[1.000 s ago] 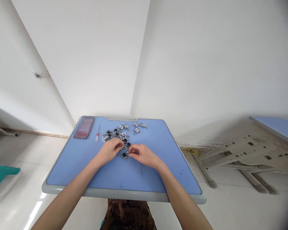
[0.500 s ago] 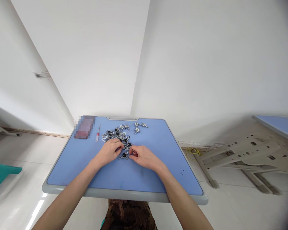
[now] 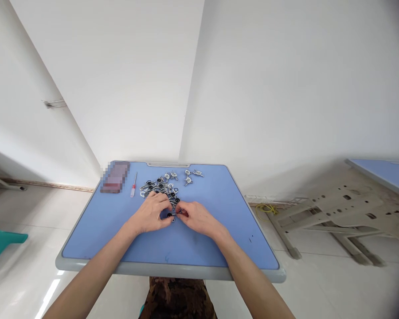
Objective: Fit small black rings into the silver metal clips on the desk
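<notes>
Both of my hands meet at the middle of the blue table top [image 3: 199,239], just in front of a loose heap of small metal fittings with black round centres [image 3: 158,188]. My left hand [image 3: 151,213] and my right hand [image 3: 194,217] close their fingertips around one such fitting [image 3: 170,215], which is partly hidden by them. A few more fittings lie apart at the back [image 3: 188,176]. To the left of the heap lie a small screwdriver with a red and clear handle [image 3: 133,188] and a pixelated phone [image 3: 115,177].
The table has a grey rim [image 3: 169,269] all round. A metal table frame [image 3: 332,212] lies on the floor to the right, by a yellow cable [image 3: 265,210]. Another blue table top [image 3: 382,177] stands far right, and a teal chair leg [image 3: 1,239] shows at left.
My hands have drawn closer together and now cover the front fitting, which lay more openly between them earlier. The view has shifted slightly.
</notes>
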The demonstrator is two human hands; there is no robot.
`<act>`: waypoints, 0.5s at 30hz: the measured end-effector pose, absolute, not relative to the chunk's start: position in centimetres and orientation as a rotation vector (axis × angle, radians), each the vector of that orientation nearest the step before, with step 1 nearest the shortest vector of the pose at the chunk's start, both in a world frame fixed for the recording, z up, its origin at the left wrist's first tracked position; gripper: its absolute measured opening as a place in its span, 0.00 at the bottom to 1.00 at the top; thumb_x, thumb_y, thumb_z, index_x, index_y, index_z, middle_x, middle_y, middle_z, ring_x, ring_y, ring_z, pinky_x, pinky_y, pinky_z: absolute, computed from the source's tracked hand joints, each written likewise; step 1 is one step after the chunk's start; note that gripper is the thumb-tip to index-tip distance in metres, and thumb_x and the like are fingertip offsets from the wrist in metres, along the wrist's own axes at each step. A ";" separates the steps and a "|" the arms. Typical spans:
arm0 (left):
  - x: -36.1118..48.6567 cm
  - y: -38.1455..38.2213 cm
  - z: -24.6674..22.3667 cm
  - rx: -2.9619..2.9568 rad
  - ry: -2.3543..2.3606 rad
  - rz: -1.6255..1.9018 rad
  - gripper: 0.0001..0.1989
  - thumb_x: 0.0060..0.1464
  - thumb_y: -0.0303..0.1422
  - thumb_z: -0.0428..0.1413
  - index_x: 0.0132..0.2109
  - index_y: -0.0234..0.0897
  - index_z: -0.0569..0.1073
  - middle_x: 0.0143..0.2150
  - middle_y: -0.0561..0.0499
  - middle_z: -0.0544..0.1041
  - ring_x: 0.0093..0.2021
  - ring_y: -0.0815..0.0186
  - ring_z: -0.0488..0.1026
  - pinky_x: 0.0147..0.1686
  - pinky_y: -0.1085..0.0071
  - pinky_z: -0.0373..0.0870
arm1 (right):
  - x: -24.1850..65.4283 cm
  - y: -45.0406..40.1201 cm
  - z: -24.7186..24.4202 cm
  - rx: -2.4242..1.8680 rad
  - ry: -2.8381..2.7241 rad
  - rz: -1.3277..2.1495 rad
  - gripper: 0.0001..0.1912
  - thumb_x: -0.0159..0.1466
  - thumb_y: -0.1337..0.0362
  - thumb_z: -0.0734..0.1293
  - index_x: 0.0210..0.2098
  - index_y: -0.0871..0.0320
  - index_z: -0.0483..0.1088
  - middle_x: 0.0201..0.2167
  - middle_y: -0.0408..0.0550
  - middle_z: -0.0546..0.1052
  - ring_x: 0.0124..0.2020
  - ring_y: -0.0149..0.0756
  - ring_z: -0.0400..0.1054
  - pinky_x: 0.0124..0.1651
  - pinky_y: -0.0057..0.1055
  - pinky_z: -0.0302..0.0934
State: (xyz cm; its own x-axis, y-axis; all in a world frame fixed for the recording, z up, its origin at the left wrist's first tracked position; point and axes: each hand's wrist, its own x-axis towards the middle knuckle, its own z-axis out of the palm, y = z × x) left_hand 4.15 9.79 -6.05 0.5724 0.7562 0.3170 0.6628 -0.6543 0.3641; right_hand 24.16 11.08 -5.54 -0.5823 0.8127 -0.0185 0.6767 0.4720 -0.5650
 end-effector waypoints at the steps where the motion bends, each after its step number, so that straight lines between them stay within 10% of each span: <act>1: 4.2 9.7 -6.0 2.618 1.176 0.649 0.07 0.50 0.35 0.57 0.35 0.38 0.69 0.34 0.51 0.70 0.35 0.64 0.66 0.41 0.64 0.58 | 24.2 11.1 -5.6 -1.273 -2.472 0.777 0.06 0.59 0.70 0.62 0.33 0.55 0.70 0.22 0.41 0.70 0.23 0.30 0.60 0.29 0.27 0.48; 15: 4.3 10.0 -6.7 2.706 1.200 0.628 0.08 0.49 0.32 0.57 0.37 0.37 0.67 0.34 0.51 0.69 0.36 0.63 0.65 0.42 0.64 0.56 | 26.1 11.9 -4.4 -1.436 -2.255 0.868 0.05 0.60 0.67 0.60 0.29 0.57 0.67 0.19 0.39 0.65 0.21 0.28 0.56 0.27 0.26 0.49</act>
